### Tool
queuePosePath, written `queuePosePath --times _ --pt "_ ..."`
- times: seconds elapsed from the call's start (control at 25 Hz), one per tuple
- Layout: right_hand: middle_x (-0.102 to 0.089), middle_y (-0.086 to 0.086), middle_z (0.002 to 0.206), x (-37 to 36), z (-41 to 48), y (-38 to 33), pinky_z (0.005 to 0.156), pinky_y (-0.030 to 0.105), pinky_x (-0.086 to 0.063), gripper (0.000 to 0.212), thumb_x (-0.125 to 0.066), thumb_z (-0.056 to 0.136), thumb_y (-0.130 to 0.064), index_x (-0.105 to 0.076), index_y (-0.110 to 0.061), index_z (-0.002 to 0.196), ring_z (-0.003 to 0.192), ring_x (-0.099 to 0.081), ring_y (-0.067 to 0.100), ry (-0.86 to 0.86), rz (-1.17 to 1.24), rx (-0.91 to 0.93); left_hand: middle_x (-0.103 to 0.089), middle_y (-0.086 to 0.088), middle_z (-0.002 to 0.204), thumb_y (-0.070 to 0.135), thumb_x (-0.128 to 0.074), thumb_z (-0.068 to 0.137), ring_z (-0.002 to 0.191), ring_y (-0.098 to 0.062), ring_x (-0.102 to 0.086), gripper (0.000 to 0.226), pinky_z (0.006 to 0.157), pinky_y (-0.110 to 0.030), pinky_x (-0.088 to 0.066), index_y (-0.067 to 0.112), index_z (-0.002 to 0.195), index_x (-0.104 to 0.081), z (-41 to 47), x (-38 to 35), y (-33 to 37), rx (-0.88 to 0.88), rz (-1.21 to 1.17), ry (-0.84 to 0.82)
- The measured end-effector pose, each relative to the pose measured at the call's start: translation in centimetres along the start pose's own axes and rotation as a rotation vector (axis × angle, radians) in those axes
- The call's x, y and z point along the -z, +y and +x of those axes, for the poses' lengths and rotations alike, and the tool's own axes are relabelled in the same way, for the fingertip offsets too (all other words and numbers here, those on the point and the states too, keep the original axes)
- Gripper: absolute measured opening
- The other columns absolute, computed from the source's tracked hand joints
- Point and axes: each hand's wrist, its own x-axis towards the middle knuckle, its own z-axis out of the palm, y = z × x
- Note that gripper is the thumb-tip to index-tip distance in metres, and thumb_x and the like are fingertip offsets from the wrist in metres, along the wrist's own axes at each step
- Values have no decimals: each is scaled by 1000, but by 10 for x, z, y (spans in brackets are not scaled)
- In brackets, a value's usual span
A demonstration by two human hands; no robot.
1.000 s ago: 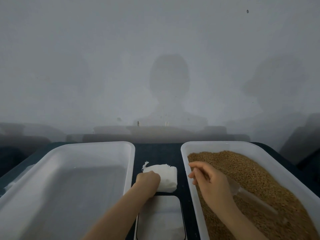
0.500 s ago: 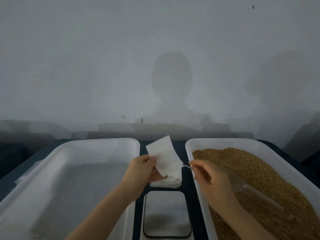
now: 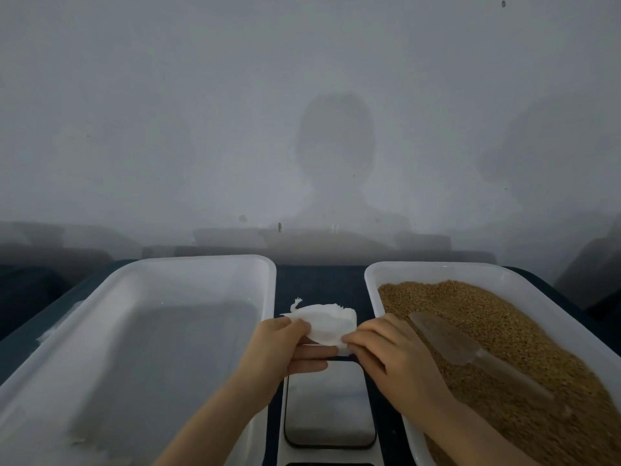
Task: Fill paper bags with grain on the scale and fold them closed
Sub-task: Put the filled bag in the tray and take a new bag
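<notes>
Change: half a second ago the paper bag (image 3: 322, 332) was raised upright in the left hand (image 3: 285, 348) alone; it is now lowered, laid nearly flat, and taken by the right hand (image 3: 396, 358) as well
Containers: a white left tub (image 3: 201, 262) and a white right tub (image 3: 369, 297) are set well apart on the dark surface (image 3: 319, 280); the pale floor of the left tub is seen
Contents: the right tub is filled with brown grain (image 3: 504, 331); a clear scoop (image 3: 447, 338) is laid on the grain, bowl to the far side, handle toward the person
Scale: a scale (image 3: 329, 405) with a glossy dark platform is placed between the tubs, near the person
Bag position: held over the far edge of the scale, between the two hands; more white paper (image 3: 339, 312) lies just behind it, and the border between them cannot be told
Left hand: clamped on the bag's left end, thumb on top, fingers curled beneath
Right hand: fingertips pinched on the bag's near right corner
</notes>
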Motion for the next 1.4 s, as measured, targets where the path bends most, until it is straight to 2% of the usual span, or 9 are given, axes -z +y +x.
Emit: queuePosePath --times 0.12,0.24,0.44,0.56,0.64,0.72,0.88,1.16,1.4 --pt "-64 -6 84 -1 -1 -3 65 28 -49 18 -55 87 -24 -71 -15 85 78 -58 12 -23 76 -28 -73 -16 90 16 -47 99 80 -28 -73 27 62 -34 -60 0 120 -52 -2 -2 -3 3 35 -12" --pt "-63 -8 81 -1 -1 0 64 28 -51 3 -67 84 -17 -69 -15 84 76 -58 9 -23 173 -153 -74 -11 91 33 -40 102 81 -26 -72 38 69 -36 -60 5 124 -50 0 -4 -6 9 176 -80" --pt "-62 -13 78 -1 -1 3 63 11 -46 12 -74 78 -8 -70 -18 85 69 -58 0 -34 264 -329 -75 -10 86 43 -32 101 78 -28 -72 37 64 -34 -59 15 117 -51 5 -5 -13 20 134 -96" --pt "-64 -17 71 0 3 -2 63 7 -44 10 -69 83 -17 -68 -27 82 75 -60 -3 -95 426 -513 -72 -6 79 40 -41 99 71 -19 -71 21 58 -26 -56 23 109 -48 3 -10 -21 -129 154 -10" --pt "-67 -20 76 3 6 -2 64 7 -45 8 -67 84 -23 -69 -30 81 75 -61 -5 -157 552 -636 -67 0 81 37 -51 94 71 -9 -68 17 58 -17 -52 24 105 -50 5 -11 -25 -303 293 91" --pt "-68 -19 73 5 8 -3 59 8 -44 4 -68 84 -27 -71 -28 82 67 -62 -4 -209 646 -702 -67 6 82 35 -58 91 77 -5 -66 9 61 -15 -51 27 96 -57 4 -13 -24 -404 393 69" --pt "-67 -16 66 5 9 -9 56 7 -44 20 -65 78 -43 -71 -23 80 60 -61 -3 -270 738 -713 -71 12 81 35 -64 88 77 -6 -68 9 67 -19 -56 28 90 -67 3 -19 -22 -378 450 -34" --pt "-67 -6 64 3 13 -7 58 13 -46 13 -67 85 -21 -71 -22 73 59 -60 3 -273 794 -717 -75 2 84 20 -61 92 83 -12 -72 14 69 -21 -57 16 94 -75 0 -14 -14 -275 291 -116" --pt "-66 -8 62 5 14 -7 58 11 -45 14 -67 84 -15 -71 -19 71 58 -59 0 -285 830 -722 -75 4 86 22 -64 90 86 -9 -71 13 71 -21 -57 24 88 -76 -3 -13 -12 -223 268 -129"
